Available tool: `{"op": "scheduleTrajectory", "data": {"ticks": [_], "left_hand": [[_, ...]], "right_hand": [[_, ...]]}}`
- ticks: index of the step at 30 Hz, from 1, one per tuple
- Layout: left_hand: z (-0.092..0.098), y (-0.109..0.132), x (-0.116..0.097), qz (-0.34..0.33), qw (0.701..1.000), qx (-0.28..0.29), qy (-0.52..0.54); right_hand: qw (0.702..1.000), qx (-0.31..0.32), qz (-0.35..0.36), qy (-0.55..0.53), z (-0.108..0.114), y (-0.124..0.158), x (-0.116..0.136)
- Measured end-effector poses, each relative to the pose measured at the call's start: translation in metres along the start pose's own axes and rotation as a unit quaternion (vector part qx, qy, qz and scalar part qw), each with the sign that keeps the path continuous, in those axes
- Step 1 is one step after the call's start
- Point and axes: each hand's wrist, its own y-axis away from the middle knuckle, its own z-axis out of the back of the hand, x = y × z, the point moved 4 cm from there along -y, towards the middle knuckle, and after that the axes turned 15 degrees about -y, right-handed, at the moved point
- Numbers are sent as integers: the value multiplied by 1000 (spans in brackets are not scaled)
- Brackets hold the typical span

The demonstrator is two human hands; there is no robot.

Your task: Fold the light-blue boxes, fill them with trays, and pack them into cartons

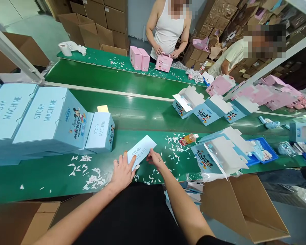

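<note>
In front of me on the green bench stands a light blue carton with "STORY MACHINE" printed on its top. My left hand grips its left end, fingers over the edge and thumb across the top. At the opposite end, my right hand pinches the carton's edge with bent fingers. A small white piece shows beside my left thumb, too small to identify. White paper scraps lie on the bench around both hands. Closed blue cartons with the same print are stacked to the left.
Open blue cartons stand on the right, near a drink bottle lying on its side and a blue tray. An open cardboard box sits below right. Across the line, a person handles a pink carton; another person leans at right.
</note>
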Motion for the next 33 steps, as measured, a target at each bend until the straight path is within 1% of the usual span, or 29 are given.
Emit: {"op": "scheduleTrajectory", "data": {"ticks": [3, 5, 7, 10, 14, 17, 22, 26, 28, 31, 33], "left_hand": [[1, -1, 0, -5, 1000, 2, 1], [2, -1, 1, 0, 1000, 3, 5], [3, -1, 1, 4, 1000, 5, 8], [2, -1, 0, 5, 1000, 4, 19], [1, 0, 0, 0, 1000, 4, 26], [-1, 1, -1, -5, 1000, 6, 19], [-2, 2, -1, -9, 1000, 5, 25], [-2, 1, -2, -10, 1000, 4, 11], [-1, 0, -2, -13, 1000, 3, -7], [-1, 0, -1, -11, 1000, 2, -12], [0, 1, -1, -7, 1000, 1, 1]], "right_hand": [[999, 5, 8, 34, -2, -10, 4], [998, 11, 16, 52, -2, -11, 6], [997, 13, 27, 68, -2, -7, 6], [994, -1, 40, 97, -3, 0, 6], [986, -28, 31, 159, -5, 7, 10], [973, -44, 33, 224, -6, 9, 19], [941, -62, 40, 329, -8, 7, 33], [915, -89, 25, 393, -17, 1, 38], [907, -99, 29, 409, -23, 0, 40], [911, -83, 48, 401, -28, 4, 43], [925, -45, 62, 373, -27, 13, 40]]}}
